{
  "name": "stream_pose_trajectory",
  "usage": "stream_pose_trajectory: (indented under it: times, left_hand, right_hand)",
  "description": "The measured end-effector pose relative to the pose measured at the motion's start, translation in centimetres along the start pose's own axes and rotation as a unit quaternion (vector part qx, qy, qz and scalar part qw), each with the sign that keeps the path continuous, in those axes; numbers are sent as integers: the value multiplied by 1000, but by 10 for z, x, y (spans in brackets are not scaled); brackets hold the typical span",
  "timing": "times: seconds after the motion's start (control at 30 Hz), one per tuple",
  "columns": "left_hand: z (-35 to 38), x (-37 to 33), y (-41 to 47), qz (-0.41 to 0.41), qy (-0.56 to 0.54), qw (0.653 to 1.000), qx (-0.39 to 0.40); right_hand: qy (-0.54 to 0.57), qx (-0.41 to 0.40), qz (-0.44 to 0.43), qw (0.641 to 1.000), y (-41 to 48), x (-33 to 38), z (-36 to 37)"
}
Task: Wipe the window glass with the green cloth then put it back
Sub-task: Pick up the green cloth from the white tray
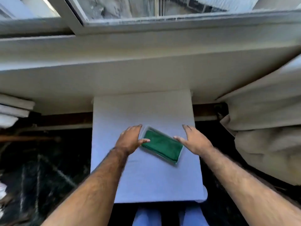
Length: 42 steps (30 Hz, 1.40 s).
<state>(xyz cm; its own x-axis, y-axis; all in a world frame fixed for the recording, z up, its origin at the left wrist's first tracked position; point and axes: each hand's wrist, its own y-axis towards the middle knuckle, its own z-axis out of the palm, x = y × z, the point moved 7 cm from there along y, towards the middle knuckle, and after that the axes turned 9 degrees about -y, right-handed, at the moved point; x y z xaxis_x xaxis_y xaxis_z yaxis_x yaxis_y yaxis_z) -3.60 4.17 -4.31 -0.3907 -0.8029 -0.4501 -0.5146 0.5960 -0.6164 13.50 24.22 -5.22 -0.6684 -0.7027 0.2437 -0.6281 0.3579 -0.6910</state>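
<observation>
A folded green cloth (162, 145) lies in a shallow pale tray (178, 158) set at a slant on a small white table (146, 180). My left hand (130, 139) hovers at the tray's left end, fingers spread, holding nothing. At the tray's right side my right hand (193, 141) is also open, its thumb just over the cloth's upper right edge. The window glass (154, 7) is at the top of the view, behind a white frame (162, 25).
A wide white sill (130, 66) runs under the window. A pale curtain (267, 124) hangs bunched at the right. Dark marbled floor (40, 168) lies on the left, and stacked white slats (13, 110) sit at the far left.
</observation>
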Motion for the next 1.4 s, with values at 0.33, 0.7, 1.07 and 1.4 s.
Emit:
stream_pose_trajectory:
  times: [0.33, 0.7, 1.07, 1.4]
  left_hand:
    - [103, 50, 38, -60, 99, 993, -7]
    - [122, 56, 70, -119, 72, 985, -105]
    - [108, 62, 55, -125, -238, 962, -48]
    - [41, 22, 7, -122, -485, 865, -46]
  right_hand:
    - [-37, 18, 55, 998, 43, -28, 99]
    - [-68, -18, 71, 995, 69, -28, 120]
    - [60, -1, 52, 997, 56, -29, 105]
    - [243, -43, 64, 967, 8, -38, 18]
